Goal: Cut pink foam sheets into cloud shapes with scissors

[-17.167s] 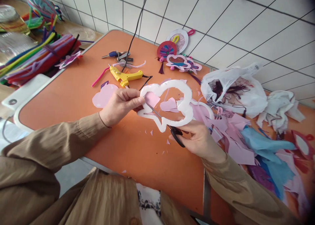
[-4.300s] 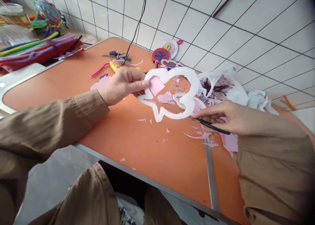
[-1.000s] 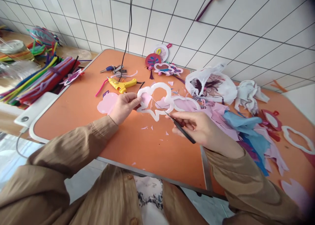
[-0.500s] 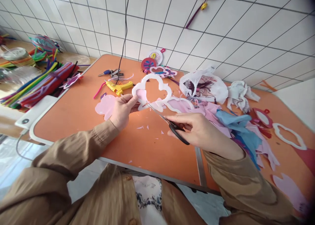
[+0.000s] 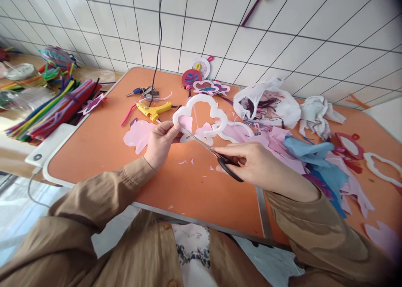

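My left hand (image 5: pixel 161 142) pinches the left edge of a white cloud-shaped frame (image 5: pixel 222 119) between thumb and fingers, holding it above the orange table. A small pink sheet piece (image 5: pixel 186 122) lies against the frame beside my thumb. My right hand (image 5: pixel 259 163) is closed around black-handled scissors (image 5: pixel 232 170), whose blades point left and reach the pink piece and the frame's lower edge. Whether the blades are fully closed is hard to make out. Left of my left hand, a pink cloud-shaped cutout (image 5: pixel 137 135) lies flat on the table.
A yellow glue gun (image 5: pixel 153 110) and keys (image 5: pixel 143 91) lie behind my left hand. Small pink scraps (image 5: pixel 182 162) dot the orange tabletop (image 5: pixel 194 195). To the right are a white plastic bag (image 5: pixel 287 109), blue fabric (image 5: pixel 310 151) and a white frame (image 5: pixel 381 170). Pipe cleaners (image 5: pixel 59 107) lie far left.
The camera view has shifted a little, so most things sit further right. The frame has tilted slightly, and the scissor blades lie closer to my left thumb along the pink piece.
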Demonstrator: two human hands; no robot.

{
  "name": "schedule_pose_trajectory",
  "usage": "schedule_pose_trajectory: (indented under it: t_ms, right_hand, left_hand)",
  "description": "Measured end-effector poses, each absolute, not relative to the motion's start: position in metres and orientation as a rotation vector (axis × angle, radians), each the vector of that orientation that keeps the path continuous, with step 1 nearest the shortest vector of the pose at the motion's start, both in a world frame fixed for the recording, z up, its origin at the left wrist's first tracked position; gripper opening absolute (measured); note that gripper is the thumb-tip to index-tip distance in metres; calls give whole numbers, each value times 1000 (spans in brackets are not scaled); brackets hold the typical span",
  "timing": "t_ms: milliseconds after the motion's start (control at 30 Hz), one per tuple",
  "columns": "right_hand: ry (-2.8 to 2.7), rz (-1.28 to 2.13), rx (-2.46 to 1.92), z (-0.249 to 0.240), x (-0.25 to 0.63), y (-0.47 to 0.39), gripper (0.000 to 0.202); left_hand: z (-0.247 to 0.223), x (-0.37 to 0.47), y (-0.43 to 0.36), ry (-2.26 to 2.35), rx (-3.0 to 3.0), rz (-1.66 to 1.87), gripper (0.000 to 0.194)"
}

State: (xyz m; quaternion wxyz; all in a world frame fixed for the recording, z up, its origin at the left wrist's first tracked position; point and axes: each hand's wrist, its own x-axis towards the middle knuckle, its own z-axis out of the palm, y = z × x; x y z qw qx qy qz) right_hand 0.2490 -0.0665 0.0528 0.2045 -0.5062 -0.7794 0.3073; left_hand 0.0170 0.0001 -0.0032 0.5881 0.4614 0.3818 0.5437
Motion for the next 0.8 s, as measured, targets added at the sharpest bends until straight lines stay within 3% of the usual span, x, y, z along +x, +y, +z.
schedule_pose_trajectory:
  t_ms: [267, 800]
  right_hand:
    - [-2211, 703, -1449, 52, 248, -71, 7]
    - [-2209, 785, -1438, 55, 250, -71, 11]
  left_hand:
    - [-3, 17, -1, 906, 1201, 1308, 49]
    - [-7, 11, 2, 953, 1472, 1341, 43]
